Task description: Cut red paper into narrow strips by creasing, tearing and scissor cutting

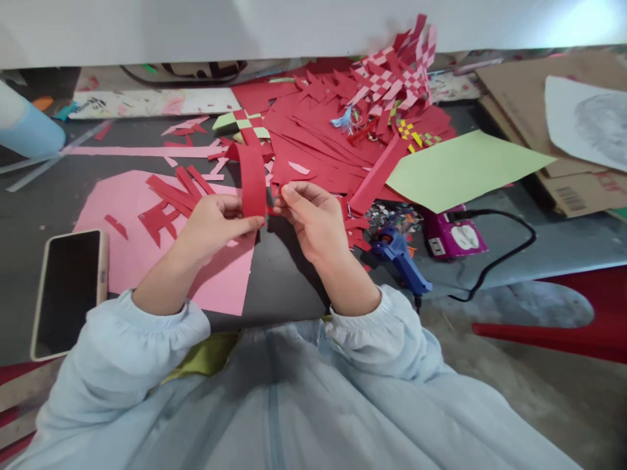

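Observation:
A red paper strip (253, 179), bent into a curve, stands up from my left hand (210, 225), whose thumb and fingers pinch its lower end. Just to the right, my right hand (313, 215) is closed in a pinch near the strip's edge. A small bit of red shows at its fingertips, too little to name. Under my left hand lies a pink paper sheet (225, 287) with cut red paper pieces (159, 222) on it. Beyond both hands spreads a heap of red paper (313, 147).
A blue glue gun (404, 261) lies right of my right hand, near a purple box (453, 238) with a black cable. Light green paper (465, 170) and cardboard (519, 111) are farther right. A phone (68, 294) rests at the left, below a blue bottle (29, 124).

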The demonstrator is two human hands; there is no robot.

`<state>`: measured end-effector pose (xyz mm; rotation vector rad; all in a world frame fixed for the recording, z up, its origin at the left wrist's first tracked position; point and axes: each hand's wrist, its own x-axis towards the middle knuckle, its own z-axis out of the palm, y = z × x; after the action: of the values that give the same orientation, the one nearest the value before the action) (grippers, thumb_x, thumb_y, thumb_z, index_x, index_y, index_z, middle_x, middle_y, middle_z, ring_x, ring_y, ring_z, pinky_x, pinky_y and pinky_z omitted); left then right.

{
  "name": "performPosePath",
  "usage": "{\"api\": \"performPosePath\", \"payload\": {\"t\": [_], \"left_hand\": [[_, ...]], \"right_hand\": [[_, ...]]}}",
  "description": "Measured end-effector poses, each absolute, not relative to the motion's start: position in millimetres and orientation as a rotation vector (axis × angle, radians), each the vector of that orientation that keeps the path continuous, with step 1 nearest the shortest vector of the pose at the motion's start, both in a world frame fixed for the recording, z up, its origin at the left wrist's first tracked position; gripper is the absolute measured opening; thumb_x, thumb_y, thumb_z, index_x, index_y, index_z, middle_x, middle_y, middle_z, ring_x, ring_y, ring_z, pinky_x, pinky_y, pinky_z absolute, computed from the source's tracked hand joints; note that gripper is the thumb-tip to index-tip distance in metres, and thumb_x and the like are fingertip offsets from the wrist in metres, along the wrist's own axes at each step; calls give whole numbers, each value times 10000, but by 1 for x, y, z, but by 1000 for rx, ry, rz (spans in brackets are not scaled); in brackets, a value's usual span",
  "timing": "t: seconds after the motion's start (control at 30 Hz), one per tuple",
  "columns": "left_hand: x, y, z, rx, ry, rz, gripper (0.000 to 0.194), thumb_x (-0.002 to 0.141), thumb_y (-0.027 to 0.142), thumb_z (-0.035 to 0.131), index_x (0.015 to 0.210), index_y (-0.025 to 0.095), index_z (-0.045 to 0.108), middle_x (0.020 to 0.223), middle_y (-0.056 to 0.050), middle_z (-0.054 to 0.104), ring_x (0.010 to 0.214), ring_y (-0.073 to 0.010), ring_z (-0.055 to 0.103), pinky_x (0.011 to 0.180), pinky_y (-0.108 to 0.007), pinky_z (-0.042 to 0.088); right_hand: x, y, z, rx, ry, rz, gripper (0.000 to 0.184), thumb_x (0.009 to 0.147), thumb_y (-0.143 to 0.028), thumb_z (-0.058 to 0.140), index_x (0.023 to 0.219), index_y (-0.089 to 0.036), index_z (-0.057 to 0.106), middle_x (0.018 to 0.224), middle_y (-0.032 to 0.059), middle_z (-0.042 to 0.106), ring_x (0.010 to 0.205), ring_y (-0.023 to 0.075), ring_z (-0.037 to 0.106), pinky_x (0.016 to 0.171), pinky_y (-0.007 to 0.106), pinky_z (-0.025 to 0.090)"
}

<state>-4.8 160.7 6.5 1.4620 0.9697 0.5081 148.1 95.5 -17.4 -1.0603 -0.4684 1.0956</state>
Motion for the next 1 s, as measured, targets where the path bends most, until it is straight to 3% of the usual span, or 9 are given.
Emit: {"api": "performPosePath", "payload": {"t": [0.07,0.2,0.37,0.57,0.73,0.83,1.0], "left_hand": [[-6,161,12,1551,953,324,186,664,354,829,657,186,749,596,-31,683,498,-140,574,462,-248,391],[-8,162,16,1687,927,140,368,718,467,782,489,203,667,491,-39,631,429,-143,547,460,-264,376],[-10,165,11,1711,1086,423,527,762,591,729,427,199,619,407,-46,568,376,-130,507,453,-272,374],[-4,166,6,1315,989,591,519,724,692,726,626,183,702,547,-51,653,463,-147,605,459,-257,470],[-4,170,3,1174,971,688,473,746,635,745,708,166,704,664,-55,707,589,-136,661,589,-247,542],[-6,174,1,1144,987,782,398,767,549,764,746,155,713,730,-62,730,654,-142,687,649,-254,556],[-5,177,-1,1043,1030,906,208,838,349,720,786,149,737,721,-28,719,624,-91,652,631,-201,535]], "right_hand": [[148,95,-16,-1057,-470,1036,291,611,-390,876,736,-223,672,718,-41,660,665,84,624,705,246,558],[150,95,-15,-1052,-484,990,263,650,-382,859,750,-241,662,717,-49,646,661,85,623,685,248,555],[149,95,-17,-1044,-479,1070,318,579,-382,896,759,-233,680,702,-54,664,626,78,614,661,240,558],[143,90,-14,-1064,-605,1294,281,571,-358,892,685,-197,692,601,-48,670,549,70,600,608,226,539],[141,87,-12,-1149,-707,1455,239,593,-275,856,712,-175,674,611,-30,683,552,85,619,586,233,537],[142,86,-13,-1136,-766,1491,276,629,-199,801,837,-194,621,586,-68,655,502,77,588,523,210,501],[146,84,-14,-1013,-925,1490,300,691,-149,726,914,-232,543,573,-118,587,461,56,542,445,159,440]]}}
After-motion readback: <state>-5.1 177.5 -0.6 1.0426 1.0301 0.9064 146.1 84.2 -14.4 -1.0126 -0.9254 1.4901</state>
